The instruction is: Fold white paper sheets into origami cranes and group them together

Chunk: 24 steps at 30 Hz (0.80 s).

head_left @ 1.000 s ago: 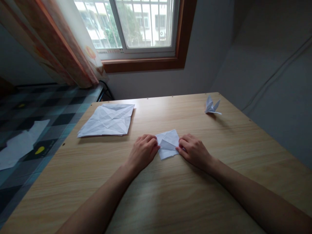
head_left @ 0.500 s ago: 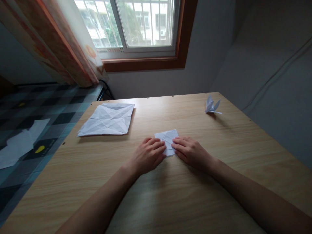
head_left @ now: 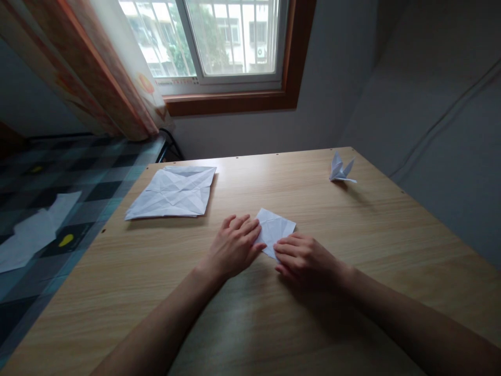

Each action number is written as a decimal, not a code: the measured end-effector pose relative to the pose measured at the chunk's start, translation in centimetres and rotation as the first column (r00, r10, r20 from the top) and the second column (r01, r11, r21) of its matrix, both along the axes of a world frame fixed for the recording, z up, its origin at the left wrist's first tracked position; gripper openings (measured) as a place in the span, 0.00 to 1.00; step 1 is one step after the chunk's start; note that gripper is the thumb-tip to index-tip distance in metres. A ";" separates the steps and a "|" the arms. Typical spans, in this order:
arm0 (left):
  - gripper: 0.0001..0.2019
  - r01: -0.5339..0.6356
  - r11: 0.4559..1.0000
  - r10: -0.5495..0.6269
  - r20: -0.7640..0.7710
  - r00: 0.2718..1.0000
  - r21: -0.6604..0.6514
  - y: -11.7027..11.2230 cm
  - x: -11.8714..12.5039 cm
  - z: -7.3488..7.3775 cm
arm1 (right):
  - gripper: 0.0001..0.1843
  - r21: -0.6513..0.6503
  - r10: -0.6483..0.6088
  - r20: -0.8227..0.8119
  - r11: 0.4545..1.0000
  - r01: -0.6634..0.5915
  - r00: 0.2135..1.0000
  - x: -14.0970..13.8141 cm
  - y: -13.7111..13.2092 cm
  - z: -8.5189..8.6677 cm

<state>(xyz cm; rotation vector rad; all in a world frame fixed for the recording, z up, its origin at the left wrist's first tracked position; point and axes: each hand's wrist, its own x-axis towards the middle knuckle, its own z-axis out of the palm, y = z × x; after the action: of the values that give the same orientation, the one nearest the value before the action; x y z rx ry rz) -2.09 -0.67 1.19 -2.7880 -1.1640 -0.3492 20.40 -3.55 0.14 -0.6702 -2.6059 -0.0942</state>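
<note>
A small folded square of white paper (head_left: 275, 230) lies on the wooden table, turned so that its corners point up and down. At its left edge rests my left hand (head_left: 234, 246), palm down, fingers apart and tips touching the paper. My right hand (head_left: 307, 257) has its fingers closed over the lower right edge of the same paper, the thumb tucked low near the bottom corner. That corner is partly hidden by the right fingers.
Creased white paper sheets (head_left: 174, 192) lie stacked at the table's far left. A folded paper crane (head_left: 340, 169) stands at the far right. Loose white paper (head_left: 37, 235) is on a checked cloth (head_left: 102, 189) beside the table's left edge. Beyond are a window and curtain.
The folded paper has turned clockwise, from nearly square-on to diagonal. My right hand has moved slightly lower, and the left fingers have spread along the left edge.
</note>
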 end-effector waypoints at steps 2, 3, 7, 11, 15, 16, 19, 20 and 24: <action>0.18 -0.022 1.000 0.022 -0.002 1.000 -0.004 0.0 0.0 0.0 | 0.10 -0.003 0.021 0.010 1.000 -0.021 1.000 -0.1 -0.2 0.2; 0.18 -0.033 0.999 0.033 -0.004 0.999 -0.006 0.0 0.1 -0.1 | 0.10 -0.004 0.038 0.015 0.999 -0.038 0.999 -0.2 -0.3 0.2; 0.19 -0.070 0.998 0.070 -0.024 0.997 -0.005 0.0 0.1 -0.2 | 0.11 -0.001 0.129 0.024 0.992 -0.129 0.991 -0.6 -0.9 0.3; 0.20 -0.095 0.995 0.094 -0.029 0.995 -0.016 0.1 0.0 -0.3 | 0.12 -0.001 0.218 -0.018 0.976 -0.218 0.976 -1.0 -1.2 0.2; 0.27 -0.096 0.993 0.095 -0.021 0.995 -0.064 0.2 -0.2 -0.5 | 0.09 0.042 0.253 -0.176 0.967 -0.250 0.951 -0.5 -0.4 -0.1; 0.29 -0.093 0.993 0.092 -0.014 0.996 -0.074 0.2 -0.2 -0.6 | 0.07 0.048 0.221 -0.222 0.975 -0.216 0.950 -0.1 -0.1 -0.3; 0.32 -0.086 0.993 0.087 -0.001 0.996 -0.087 0.2 -0.3 -0.6 | 0.12 0.040 0.029 -0.336 0.999 -0.017 0.942 1.6 1.3 -0.7; 0.32 -0.085 0.993 0.085 -0.003 0.996 -0.087 0.3 -0.4 -0.7 | 0.15 0.018 -0.049 -0.358 0.998 0.059 0.932 2.1 1.8 -0.9; 0.33 -0.083 0.992 0.082 -0.014 0.997 -0.100 0.3 -0.4 -0.7 | 0.26 -0.205 -0.304 -0.339 0.947 0.246 0.890 3.7 3.0 -1.5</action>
<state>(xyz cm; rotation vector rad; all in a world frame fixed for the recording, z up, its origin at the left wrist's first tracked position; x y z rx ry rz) -2.52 -0.33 0.44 -2.8108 -1.3258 -0.2762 24.10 -0.52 -1.34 -1.0091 -2.1603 0.1400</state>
